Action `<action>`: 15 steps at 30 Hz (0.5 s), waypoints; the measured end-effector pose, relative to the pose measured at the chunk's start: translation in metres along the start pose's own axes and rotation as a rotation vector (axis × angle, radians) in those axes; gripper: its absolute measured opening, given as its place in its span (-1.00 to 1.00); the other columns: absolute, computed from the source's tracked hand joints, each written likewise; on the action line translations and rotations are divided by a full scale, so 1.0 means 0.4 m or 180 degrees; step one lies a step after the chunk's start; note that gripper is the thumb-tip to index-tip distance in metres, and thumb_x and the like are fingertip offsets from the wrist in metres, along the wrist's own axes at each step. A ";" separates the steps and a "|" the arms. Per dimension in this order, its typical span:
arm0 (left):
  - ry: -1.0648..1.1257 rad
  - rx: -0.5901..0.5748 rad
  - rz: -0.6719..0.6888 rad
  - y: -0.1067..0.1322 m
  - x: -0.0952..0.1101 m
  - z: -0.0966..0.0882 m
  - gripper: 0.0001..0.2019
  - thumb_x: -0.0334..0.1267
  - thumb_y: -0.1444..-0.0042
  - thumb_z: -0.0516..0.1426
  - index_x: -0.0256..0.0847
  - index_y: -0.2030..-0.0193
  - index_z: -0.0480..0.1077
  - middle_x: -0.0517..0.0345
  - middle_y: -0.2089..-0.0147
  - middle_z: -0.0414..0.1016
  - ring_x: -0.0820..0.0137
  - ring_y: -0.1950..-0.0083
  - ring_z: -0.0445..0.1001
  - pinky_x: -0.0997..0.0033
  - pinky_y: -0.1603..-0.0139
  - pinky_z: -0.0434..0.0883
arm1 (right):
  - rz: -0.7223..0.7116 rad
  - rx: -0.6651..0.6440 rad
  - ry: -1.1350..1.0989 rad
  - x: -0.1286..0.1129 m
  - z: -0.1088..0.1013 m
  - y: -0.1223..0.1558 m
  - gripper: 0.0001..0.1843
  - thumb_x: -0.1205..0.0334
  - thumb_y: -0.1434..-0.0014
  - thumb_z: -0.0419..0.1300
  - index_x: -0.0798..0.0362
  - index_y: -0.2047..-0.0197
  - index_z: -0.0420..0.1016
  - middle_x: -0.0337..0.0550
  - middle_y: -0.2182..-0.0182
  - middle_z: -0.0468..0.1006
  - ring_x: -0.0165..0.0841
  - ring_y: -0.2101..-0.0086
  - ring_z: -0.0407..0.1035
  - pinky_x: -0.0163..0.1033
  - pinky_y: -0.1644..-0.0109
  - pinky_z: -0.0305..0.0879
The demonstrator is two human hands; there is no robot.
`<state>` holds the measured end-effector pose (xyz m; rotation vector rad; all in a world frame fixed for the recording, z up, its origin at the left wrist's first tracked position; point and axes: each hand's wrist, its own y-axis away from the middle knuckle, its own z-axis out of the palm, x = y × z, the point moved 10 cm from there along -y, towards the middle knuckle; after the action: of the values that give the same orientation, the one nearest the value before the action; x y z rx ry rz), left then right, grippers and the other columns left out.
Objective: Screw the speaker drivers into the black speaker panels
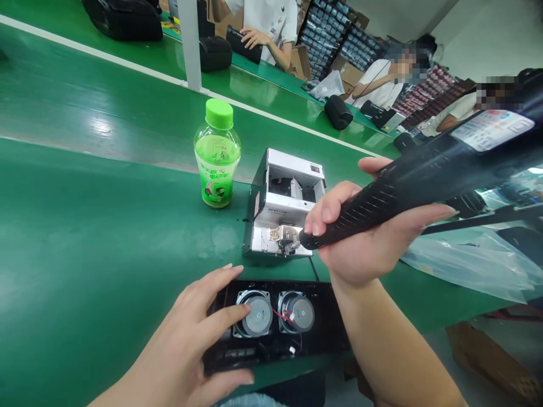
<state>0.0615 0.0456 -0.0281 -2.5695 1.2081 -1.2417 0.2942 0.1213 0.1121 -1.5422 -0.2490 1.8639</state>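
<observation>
In my right hand [360,243] is a black electric screwdriver [382,192] with a ribbed grip, held slanting down to the left. Its tip end meets the front of a silver-and-black screw feeder [292,186], at the small metal outlet; my fingers wrap round the grip. My left hand [199,328] spreads over the left end of a black speaker panel [326,322], index fingertip touching the left speaker driver [258,316]. A second speaker driver [302,314] sits beside it, with red wires and a small white connector. My right forearm hides the panel's right end.
A green-capped drink bottle [217,158] stands left of the feeder. Clear plastic bags [462,265] lie at the right. Across the green bench [85,254] rises a white post [189,45]; co-workers sit beyond it near black speakers [338,112] and a black case [123,20].
</observation>
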 end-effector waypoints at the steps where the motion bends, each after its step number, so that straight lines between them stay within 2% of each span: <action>1: 0.0001 -0.0006 -0.0003 0.000 0.000 0.000 -0.47 0.17 -0.33 0.33 0.05 -0.33 0.49 -0.03 -0.70 0.14 -0.11 -0.62 0.26 -0.18 -0.47 0.50 | 0.0000 -0.0013 0.0008 0.000 0.001 0.002 -0.29 -0.60 -0.28 0.15 -0.12 -0.01 0.55 -0.41 0.62 0.47 -0.37 0.74 0.26 -0.24 0.76 0.21; 7: -0.0002 -0.0028 0.0018 0.001 0.003 0.002 -0.49 0.16 -0.35 0.33 0.04 -0.33 0.47 -0.05 -0.70 0.13 -0.13 -0.63 0.24 -0.20 -0.46 0.49 | -0.0057 -0.0061 0.0045 -0.010 0.001 0.008 -0.22 -0.67 -0.23 0.11 -0.14 -0.03 0.54 -0.42 0.61 0.47 -0.37 0.74 0.28 -0.24 0.77 0.23; 15: 0.0006 -0.0046 0.0014 0.001 0.002 0.004 -0.49 0.15 -0.35 0.33 0.04 -0.33 0.47 -0.03 -0.71 0.09 -0.12 -0.64 0.23 -0.19 -0.44 0.51 | -0.0057 -0.0149 -0.0016 -0.006 0.007 0.007 -0.30 -0.58 -0.30 0.16 -0.11 -0.03 0.52 -0.40 0.60 0.50 -0.35 0.73 0.29 -0.24 0.75 0.25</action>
<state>0.0624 0.0443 -0.0288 -2.5749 1.2266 -1.2394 0.2906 0.1187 0.1133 -1.5617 -0.3097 1.8605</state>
